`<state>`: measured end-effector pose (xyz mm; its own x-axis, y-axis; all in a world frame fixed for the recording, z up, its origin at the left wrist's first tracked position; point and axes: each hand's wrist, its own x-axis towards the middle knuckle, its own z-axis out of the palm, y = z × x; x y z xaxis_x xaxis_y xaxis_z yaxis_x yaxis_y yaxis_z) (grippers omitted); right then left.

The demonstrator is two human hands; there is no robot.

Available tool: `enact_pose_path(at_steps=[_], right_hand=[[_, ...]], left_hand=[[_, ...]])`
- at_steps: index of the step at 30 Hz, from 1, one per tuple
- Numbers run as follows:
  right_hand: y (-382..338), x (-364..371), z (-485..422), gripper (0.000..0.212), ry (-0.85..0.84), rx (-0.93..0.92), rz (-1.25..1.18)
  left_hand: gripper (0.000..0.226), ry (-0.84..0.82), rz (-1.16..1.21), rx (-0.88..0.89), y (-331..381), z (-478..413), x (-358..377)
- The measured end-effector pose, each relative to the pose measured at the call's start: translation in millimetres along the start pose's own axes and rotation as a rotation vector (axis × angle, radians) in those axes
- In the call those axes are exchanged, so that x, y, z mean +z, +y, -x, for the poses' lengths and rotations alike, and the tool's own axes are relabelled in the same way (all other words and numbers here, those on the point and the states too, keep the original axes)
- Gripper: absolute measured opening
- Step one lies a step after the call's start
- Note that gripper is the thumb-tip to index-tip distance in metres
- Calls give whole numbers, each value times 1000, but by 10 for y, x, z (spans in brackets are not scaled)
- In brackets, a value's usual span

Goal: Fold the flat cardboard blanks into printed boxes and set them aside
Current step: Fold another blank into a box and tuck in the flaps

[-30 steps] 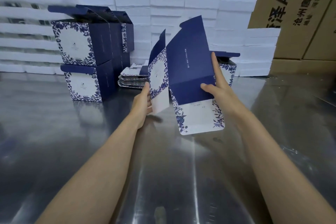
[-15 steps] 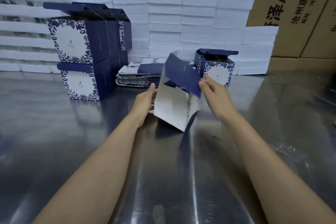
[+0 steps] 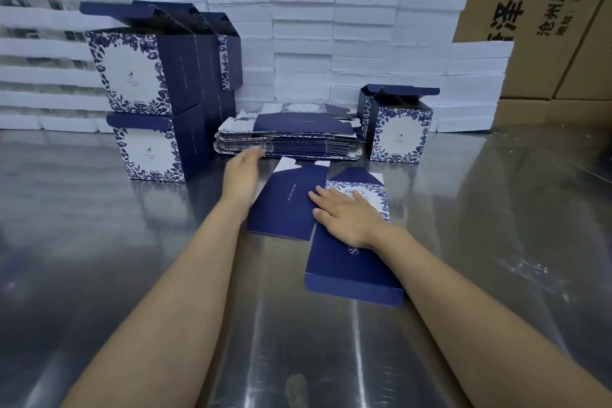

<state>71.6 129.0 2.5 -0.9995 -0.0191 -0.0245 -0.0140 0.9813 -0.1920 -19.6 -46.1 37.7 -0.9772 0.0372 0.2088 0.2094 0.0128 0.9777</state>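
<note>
A navy and white floral cardboard blank (image 3: 344,262) lies flat on the steel table (image 3: 132,275) in front of me. My right hand (image 3: 347,217) presses flat on its middle with straight fingers. My left hand (image 3: 241,175) hovers blurred at the blank's left edge, fingers extended, holding nothing. Behind them a stack of flat blanks (image 3: 288,139) rests on the table. Folded printed boxes (image 3: 149,109) are stacked at the left, and one folded box (image 3: 397,126) with its lid up stands at the right of the stack.
White foam trays (image 3: 331,26) are piled in a wall along the table's back edge. Brown shipping cartons (image 3: 536,10) stand behind them at the right.
The blank was held upright in both hands, then swung down. Now it lies flat on the table under my right palm, and my left hand has let go.
</note>
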Motion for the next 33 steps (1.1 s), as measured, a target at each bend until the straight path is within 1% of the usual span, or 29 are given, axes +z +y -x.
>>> enact_pose_path(at_steps=[1,2,3,4,5,6,7,11,13,15,17,20,22,23,24,25,27,28,30,32,33], right_hand=[[-4,-1,-9,52,-10,-4,0],[-7,-6,-13,51,-12,-10,-15],[-12,-14,-16,52,-4,-17,-40],[-11,-23,-18,53,6,-22,-68],[-9,-32,-22,54,12,-18,-87],[-8,-40,-32,54,13,-1,-92],[-11,-41,-42,55,11,31,-81],[-52,-16,-89,60,-11,183,5],[-20,-20,-77,69,-15,220,19],[84,-66,-43,81,-19,298,29],[213,-117,-20,87,-16,423,57],[304,-126,-19,92,50,581,32],[314,-110,-23,92,110,604,11],[331,-110,-16,89,162,589,-18],[364,-122,-11,82,230,555,-78],[400,-148,7,70,301,509,-193],[466,-199,36,52,396,404,-536],[487,-219,47,50,435,355,-721],[502,-268,74,58,512,285,-1074],[484,-308,100,64,482,226,-1368],[448,-321,118,62,449,177,-1449]], left_hand=[[25,-76,-231,173,-2,36,58],[28,-219,-409,302,-36,76,156],[33,-400,-549,361,-90,145,271],[40,-569,-692,364,-160,222,388],[46,-683,-831,334,-215,285,488],[50,-734,-928,292,-253,313,551],[52,-743,-986,250,-263,311,581],[61,-681,-1156,190,-236,231,540],[67,-627,-1229,144,-245,183,448],[68,-574,-1285,89,-243,106,284],[69,-538,-1300,39,-240,36,135],[76,-450,-1305,-7,-277,58,81],[75,-335,-1266,21,-302,93,93],[69,-281,-1231,61,-305,106,88],[61,-230,-1182,110,-302,109,74],[53,-184,-1118,150,-292,110,58],[48,-112,-965,175,-258,108,23],[50,-85,-890,170,-241,102,4],[54,-40,-748,180,-217,80,-32],[53,-18,-582,270,-193,67,-59],[52,-14,-512,340,-172,71,-64]])
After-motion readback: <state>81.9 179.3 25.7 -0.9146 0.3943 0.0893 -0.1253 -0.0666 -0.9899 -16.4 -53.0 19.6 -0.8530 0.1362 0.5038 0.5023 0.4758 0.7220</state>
